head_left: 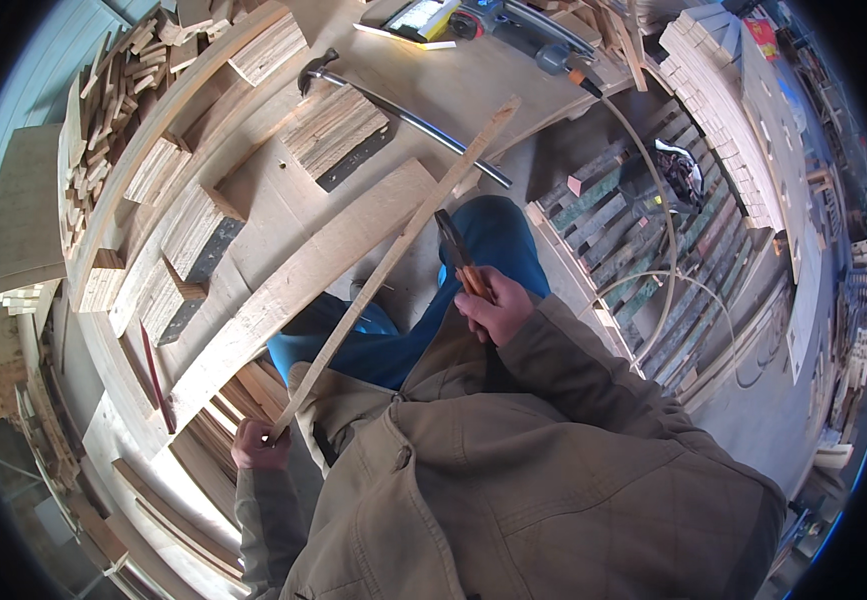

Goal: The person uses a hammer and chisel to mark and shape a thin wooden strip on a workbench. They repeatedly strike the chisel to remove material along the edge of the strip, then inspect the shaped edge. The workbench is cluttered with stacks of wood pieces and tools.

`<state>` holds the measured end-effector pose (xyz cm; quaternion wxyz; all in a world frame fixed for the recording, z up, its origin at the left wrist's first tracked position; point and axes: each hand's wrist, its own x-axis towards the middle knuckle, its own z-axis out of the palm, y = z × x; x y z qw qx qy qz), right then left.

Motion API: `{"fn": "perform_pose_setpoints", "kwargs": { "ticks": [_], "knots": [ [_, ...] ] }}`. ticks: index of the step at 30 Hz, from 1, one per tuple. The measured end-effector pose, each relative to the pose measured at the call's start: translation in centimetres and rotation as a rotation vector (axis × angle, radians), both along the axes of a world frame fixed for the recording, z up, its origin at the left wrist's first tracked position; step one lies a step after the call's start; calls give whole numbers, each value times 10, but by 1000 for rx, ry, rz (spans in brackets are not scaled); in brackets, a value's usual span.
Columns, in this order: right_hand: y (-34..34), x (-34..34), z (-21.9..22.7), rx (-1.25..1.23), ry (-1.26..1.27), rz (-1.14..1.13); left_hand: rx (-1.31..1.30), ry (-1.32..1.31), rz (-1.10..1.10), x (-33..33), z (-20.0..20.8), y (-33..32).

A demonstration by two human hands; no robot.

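My left hand [261, 445] is closed on the lower end of a long thin wooden strip [385, 265], which slants up and to the right across my lap. In my right hand [501, 308] is a hand tool [466, 272] with orange-brown handles and a dark, narrow head; its exact kind is hard to make out. The tool's head points up and left, close to the strip's right side. Beneath the strip, a wide curved wooden board [303, 285] runs along the near edge of the work surface. A hammer [403, 115] with a long metal handle lies beyond the strip.
Layered wooden blocks [335, 130] stand between curved boards on the left. Stacked offcuts [123, 95] rise at the far left. A power tool [533, 38] lies at the back, its hose [665, 215] looping down over a slatted pallet [608, 215]. Stacked timber [728, 120] stands at right.
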<state>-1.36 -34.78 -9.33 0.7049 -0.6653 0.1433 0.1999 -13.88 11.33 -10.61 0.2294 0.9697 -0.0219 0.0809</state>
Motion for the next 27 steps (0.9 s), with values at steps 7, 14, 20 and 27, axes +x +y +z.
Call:
{"fn": "perform_pose_setpoints", "kwargs": {
  "ticks": [7,14,20,27],
  "knots": [
    [-17,1,0,115,132,-207,-21,-14,-37,-12,-17,-27],
    [-22,8,-8,169,245,-260,-88,-8,-52,-22,-46,-26],
    [-22,11,-15,167,268,-242,-74,-7,-52,-21,-42,-27],
    [-24,13,-15,178,285,-231,9,-117,-60,-18,-37,-34]
  ]
}}
